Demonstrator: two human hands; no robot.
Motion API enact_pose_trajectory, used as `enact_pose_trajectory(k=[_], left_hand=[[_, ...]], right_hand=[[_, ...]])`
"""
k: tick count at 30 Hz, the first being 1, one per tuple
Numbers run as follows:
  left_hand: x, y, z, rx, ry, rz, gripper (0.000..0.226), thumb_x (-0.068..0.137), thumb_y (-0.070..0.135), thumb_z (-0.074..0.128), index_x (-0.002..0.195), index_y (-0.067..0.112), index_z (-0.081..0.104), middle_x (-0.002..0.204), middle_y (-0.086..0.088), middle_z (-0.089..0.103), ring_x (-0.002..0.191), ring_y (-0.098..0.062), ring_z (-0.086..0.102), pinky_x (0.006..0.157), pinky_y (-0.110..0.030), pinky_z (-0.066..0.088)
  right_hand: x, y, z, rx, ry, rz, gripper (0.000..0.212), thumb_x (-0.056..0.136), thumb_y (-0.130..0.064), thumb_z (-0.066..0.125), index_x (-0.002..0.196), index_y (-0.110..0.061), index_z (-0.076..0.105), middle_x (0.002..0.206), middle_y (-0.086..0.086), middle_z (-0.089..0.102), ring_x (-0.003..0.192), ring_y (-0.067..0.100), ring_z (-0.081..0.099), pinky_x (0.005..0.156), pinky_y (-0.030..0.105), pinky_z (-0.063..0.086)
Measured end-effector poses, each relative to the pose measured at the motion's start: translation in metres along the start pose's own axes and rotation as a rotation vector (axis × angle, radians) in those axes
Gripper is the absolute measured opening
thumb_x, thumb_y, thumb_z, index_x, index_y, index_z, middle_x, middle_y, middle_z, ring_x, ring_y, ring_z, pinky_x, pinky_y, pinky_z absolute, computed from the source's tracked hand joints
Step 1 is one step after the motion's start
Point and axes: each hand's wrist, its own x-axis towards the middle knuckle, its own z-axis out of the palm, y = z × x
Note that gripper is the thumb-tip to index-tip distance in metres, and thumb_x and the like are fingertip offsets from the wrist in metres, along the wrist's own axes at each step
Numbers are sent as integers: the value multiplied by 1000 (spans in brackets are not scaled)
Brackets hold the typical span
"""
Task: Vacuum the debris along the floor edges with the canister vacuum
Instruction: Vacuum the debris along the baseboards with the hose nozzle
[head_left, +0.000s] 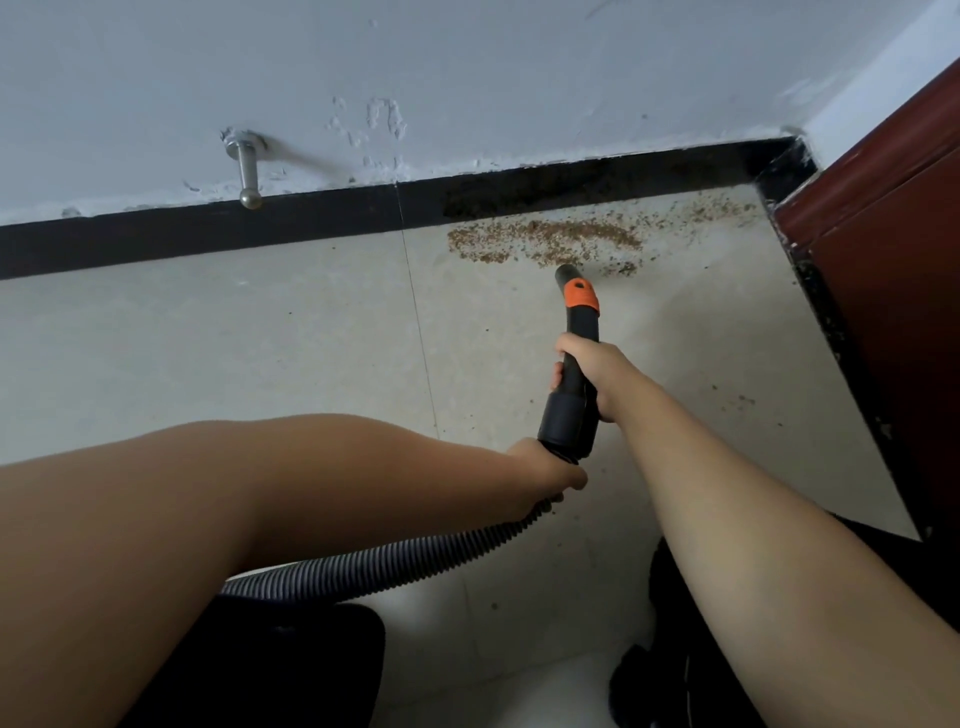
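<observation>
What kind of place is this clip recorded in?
Probably a room corner in a home or flat, near a doorway: pale floor tiles meet a black skirting strip under a scuffed white plaster wall, with a metal doorstop and a dark red-brown door frame.

Both forearms are bare from the bottom frame edge to the wrists, with no sleeve, watch, bracelet or ring visible on either. The left hand (545, 470) and the right hand (589, 371) wear no gloves. Lower down, dark clothing (291, 670) covers the legs, black or near it, its cut and fabric too shadowed to tell. A black shoe (654, 675) shows faint pale stitching lines.
</observation>
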Motion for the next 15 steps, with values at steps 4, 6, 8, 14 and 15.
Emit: enact_pose_trajectory(k=[4,6,8,14,15], left_hand=[[7,14,4,16,-11,2,19,82,9,64,90,10,47,68,-5,50,53,-15,46,49,-22,42],[9,21,8,17,-12,6,19,82,9,64,90,9,47,67,-5,50,53,-15,46,49,-22,42],[11,28,13,12,-16,18,21,82,8,63,95,8,47,67,-5,50,52,-15,46,47,-22,41],[18,45,23,-18,2,40,23,83,8,62,98,6,45,67,-6,49,53,-15,45,49,-22,41],[18,47,23,-23,9,38,21,83,8,62,97,6,46,68,-6,49,54,-15,45,51,-23,41]], right_hand=[[6,-9,-15,-1,18,-7,11,83,-7,53,83,-8,42,43,5,50,35,18,47,48,25,47],[9,-15,-21,-1,24,-10,10,83,-7,53,83,-8,43,44,5,49,34,18,46,47,23,48],[11,-20,-28,0,21,1,10,82,-7,53,83,-9,43,42,5,49,34,17,46,46,23,49],[18,-36,-40,-27,-28,-1,11,84,-9,54,79,-8,44,50,7,50,38,18,48,45,22,49],[19,-37,-40,-31,-36,-8,12,85,-9,54,78,-8,45,51,7,50,38,18,48,45,22,49]])
